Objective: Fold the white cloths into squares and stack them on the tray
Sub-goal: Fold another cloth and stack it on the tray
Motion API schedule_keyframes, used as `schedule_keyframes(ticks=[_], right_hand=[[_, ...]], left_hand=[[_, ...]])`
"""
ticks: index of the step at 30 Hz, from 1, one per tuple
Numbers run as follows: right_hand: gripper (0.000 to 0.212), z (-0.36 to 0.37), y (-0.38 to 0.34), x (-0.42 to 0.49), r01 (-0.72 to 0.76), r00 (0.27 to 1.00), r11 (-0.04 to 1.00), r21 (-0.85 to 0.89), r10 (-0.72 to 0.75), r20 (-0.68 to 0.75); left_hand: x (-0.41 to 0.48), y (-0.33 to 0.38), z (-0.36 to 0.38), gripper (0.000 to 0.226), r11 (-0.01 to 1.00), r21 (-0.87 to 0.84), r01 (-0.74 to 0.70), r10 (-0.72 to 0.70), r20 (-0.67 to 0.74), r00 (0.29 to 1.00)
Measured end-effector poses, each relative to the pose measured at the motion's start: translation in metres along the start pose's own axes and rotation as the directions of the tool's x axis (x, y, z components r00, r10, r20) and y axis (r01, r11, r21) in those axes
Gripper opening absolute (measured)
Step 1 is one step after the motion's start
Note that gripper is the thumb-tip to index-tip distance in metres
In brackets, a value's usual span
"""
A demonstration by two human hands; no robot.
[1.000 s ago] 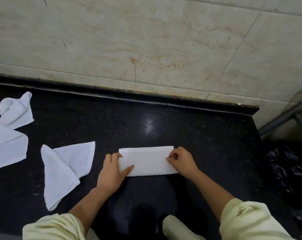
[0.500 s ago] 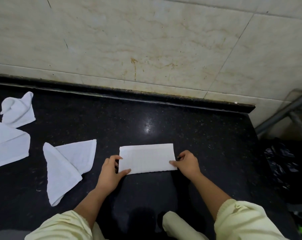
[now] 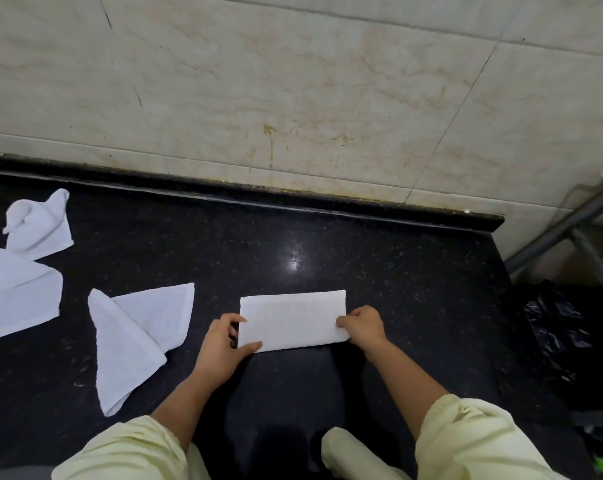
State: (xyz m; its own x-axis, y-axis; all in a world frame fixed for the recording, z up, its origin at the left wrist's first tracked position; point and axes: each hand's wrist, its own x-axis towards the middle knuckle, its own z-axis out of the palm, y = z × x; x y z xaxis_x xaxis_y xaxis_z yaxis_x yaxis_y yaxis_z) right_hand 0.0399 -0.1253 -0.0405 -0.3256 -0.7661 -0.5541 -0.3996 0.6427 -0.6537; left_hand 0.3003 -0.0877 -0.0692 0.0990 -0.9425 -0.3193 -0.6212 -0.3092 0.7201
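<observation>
two pinch grips, left hand (image 3: pixel 220 344) and right hand (image 3: pixel 364 325), on folded cloth (image 3: pixel 293 320); three loose cloths (image 3: pixel 137 334) leftward

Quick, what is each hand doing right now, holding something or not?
Left hand: fingers curled round the left end of the folded white cloth.
Right hand: pinches the same cloth's right end.

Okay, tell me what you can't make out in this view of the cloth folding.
Tray: nowhere in the head view.
Large cloth: cut off by the left edge.
Right hand: its own back hides the fingers' grip on the folded cloth.
Black bag: too dark for detail.
</observation>
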Motion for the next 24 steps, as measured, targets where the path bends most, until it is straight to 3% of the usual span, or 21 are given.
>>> schedule_keyframes(ticks=[3, 5, 15, 24], right_hand=[[0.014, -0.004, -0.004, -0.003, -0.114, 0.993, 0.96, 0.257, 0.117, 0.004], [0.009, -0.007, -0.006, -0.004, -0.136, 0.99, 0.94, 0.314, 0.137, 0.018], [0.01, 0.005, -0.044, -0.023, 0.11, 0.972, 0.955, 0.276, -0.161, 0.173], [0.016, 0.057, -0.07, -0.036, 0.168, 0.93, 0.977, 0.128, -0.2, 0.307]], left_hand=[[0.0, -0.001, -0.003, 0.046, 0.999, -0.037, -0.002, 0.003, 0.008, 1.0], [0.001, -0.002, -0.006, 0.045, 0.996, -0.083, 0.006, -0.005, 0.021, 1.0], [0.002, -0.004, -0.012, 0.045, 0.981, -0.192, 0.031, -0.019, 0.064, 0.998], [0.002, -0.006, -0.011, 0.046, 0.974, -0.225, 0.025, -0.011, 0.061, 0.998]])
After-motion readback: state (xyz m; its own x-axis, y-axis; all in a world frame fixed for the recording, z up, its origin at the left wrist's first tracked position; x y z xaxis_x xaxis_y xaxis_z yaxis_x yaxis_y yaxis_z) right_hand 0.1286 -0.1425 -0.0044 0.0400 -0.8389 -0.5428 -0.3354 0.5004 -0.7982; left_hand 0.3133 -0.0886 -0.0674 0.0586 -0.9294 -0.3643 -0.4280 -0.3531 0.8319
